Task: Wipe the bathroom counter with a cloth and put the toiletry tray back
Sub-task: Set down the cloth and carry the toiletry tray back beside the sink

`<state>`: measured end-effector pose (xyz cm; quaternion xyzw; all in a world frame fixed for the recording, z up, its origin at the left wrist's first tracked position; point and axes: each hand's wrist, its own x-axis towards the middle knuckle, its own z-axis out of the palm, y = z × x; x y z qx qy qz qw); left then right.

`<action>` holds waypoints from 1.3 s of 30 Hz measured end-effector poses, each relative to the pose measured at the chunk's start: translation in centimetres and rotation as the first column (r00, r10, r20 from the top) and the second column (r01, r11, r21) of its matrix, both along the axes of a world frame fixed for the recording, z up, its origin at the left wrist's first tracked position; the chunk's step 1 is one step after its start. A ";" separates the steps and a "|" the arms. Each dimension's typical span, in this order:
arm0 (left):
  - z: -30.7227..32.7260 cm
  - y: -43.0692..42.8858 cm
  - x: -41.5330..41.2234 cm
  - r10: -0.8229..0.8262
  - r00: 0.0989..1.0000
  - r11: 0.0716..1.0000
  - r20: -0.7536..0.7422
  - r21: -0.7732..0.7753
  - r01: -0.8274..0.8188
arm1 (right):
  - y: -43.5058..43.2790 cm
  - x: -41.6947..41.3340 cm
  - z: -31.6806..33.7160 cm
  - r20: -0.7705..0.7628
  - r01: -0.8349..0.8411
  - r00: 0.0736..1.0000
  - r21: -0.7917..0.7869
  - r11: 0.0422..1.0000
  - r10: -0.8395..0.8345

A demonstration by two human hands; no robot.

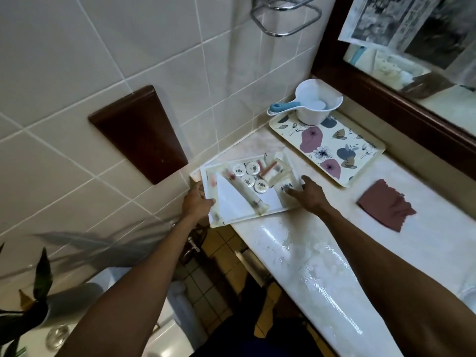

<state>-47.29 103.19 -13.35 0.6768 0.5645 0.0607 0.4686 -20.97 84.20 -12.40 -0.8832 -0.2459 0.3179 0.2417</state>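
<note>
A white toiletry tray (268,211) sits at the left end of the pale counter (386,243), its near-left corner hanging past the counter's end. It holds round-capped little bottles, wrapped tubes and packets. My left hand (197,202) grips the tray's left edge. My right hand (307,193) rests on the tray's right edge, fingers spread over a packet. A maroon cloth (386,206) lies crumpled on the counter to the right of my right hand, untouched.
A floral tray (332,150) lies further back along the counter, with a white dipper (313,103) with a blue handle on its far end. A dark-framed mirror runs along the right. Below left are a toilet, a plant and a tiled floor.
</note>
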 end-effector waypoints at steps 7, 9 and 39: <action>0.9 -3.4 3.3 -0.243 0.969 0.969 0.047 -0.028 0.245 | -8.8 0.4 -0.1 -0.035 0.210 0.978 0.089 0.974 -0.208; 1.5 -5.2 5.2 -0.314 0.948 0.949 0.053 -0.009 0.315 | -12.1 0.7 0.4 -0.016 0.264 0.964 0.134 0.955 -0.265; 10.4 -67.2 22.3 -0.957 0.168 0.226 0.235 0.246 0.943 | -80.1 -15.1 7.6 0.092 0.850 0.198 0.480 0.218 -0.976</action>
